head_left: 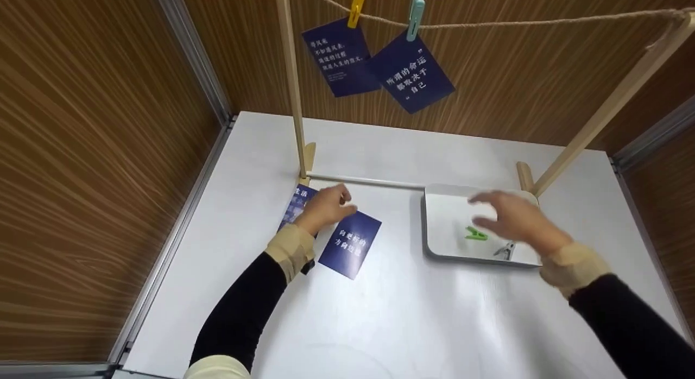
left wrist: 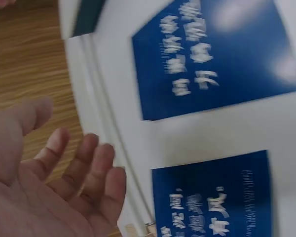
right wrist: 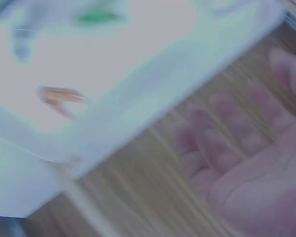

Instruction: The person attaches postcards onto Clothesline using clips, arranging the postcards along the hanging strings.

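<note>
My left hand hovers over two dark blue cards on the white table, fingers loosely bent and nothing held. One card with white writing lies just right of it; another card is partly hidden behind the hand and wrist. Above the white tray hangs my right hand, its fingers spread, holding nothing. Inside the tray are a green clothespin, a grey clothespin and an orange clothespin, which the hand hides in the head view. The right wrist view is blurred.
A wooden frame carries a twine line. From it hang two blue cards, one card under a yellow clothespin, the other card under a teal clothespin. A pale rod crosses low behind the cards.
</note>
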Tool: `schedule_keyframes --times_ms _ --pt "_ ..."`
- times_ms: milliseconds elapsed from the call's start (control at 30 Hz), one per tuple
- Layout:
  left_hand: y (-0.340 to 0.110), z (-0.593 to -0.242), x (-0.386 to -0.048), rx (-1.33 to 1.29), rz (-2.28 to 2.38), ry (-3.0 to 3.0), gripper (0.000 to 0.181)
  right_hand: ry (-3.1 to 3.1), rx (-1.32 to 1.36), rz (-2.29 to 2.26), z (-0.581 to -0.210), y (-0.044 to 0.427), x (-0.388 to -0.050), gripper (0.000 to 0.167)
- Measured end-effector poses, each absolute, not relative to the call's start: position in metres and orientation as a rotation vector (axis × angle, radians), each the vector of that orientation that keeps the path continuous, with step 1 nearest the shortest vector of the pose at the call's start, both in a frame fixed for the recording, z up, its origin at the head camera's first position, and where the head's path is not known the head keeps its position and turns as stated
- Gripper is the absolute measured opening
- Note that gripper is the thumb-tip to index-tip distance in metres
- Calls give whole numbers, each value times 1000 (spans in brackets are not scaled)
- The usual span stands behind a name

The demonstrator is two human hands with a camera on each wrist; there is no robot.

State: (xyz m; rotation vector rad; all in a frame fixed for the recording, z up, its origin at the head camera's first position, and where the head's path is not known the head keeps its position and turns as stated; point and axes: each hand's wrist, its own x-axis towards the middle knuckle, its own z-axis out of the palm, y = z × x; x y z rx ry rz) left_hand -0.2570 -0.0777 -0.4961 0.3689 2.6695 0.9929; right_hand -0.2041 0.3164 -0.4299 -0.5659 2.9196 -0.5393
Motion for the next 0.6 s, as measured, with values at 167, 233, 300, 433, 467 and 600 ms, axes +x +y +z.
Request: schedule_keyframes --times_ms 167,233,300,433,467,600 --pt "-67 -515 -246 366 550 2774 64 2828 -407 -345 -472 335 -179 45" --pt "-63 -520 -243 360 442 2785 78 2817 -365 -346 -482 338 -174 47" --pt "-59 -525 -242 361 351 2800 91 2805 -335 -368 -489 338 -170 50" --pt "-55 -534 -240 369 195 2847 110 2783 -326 -403 -501 336 -168 54" --pt "-55 -536 -240 371 158 2855 112 2784 -328 -411 -504 335 -168 54" --pt "-54 -543 -243 376 140 2870 110 2811 -311 -414 -511 333 -168 57"
